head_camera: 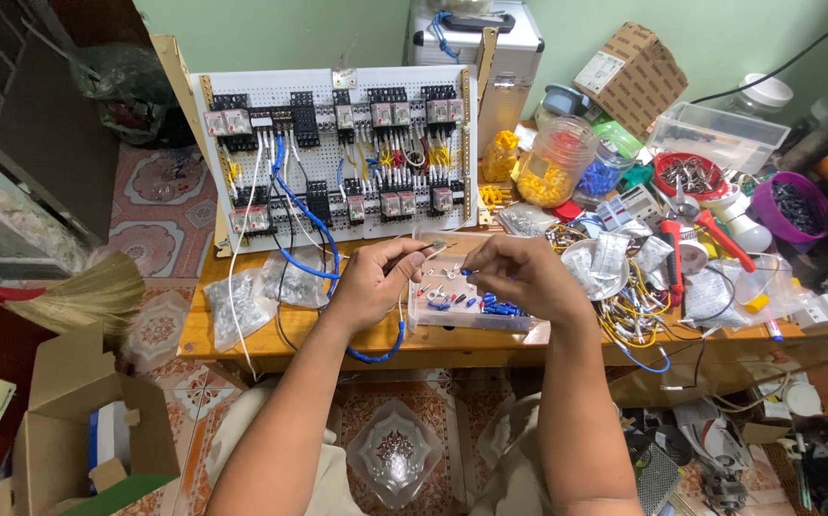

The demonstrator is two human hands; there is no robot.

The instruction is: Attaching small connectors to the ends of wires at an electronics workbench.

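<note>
Wire (424,250) pinched at its end in left hand (373,279), held above clear tray (471,318) on wooden bench (242,330). Behind, white panel (338,153) standing upright, crowded with relays and blue, white and yellow leads. Right of panel, jar (555,162) of yellow pieces, clear box (715,134), red bowl (689,174), purple bowl (794,208). Tray dotted with blue and red terminals (495,308). Left hand closed, thumb and forefinger gripping wire. Right hand (521,270) just beside it, fingers curled together over tray; hold on anything too small to tell.
</note>
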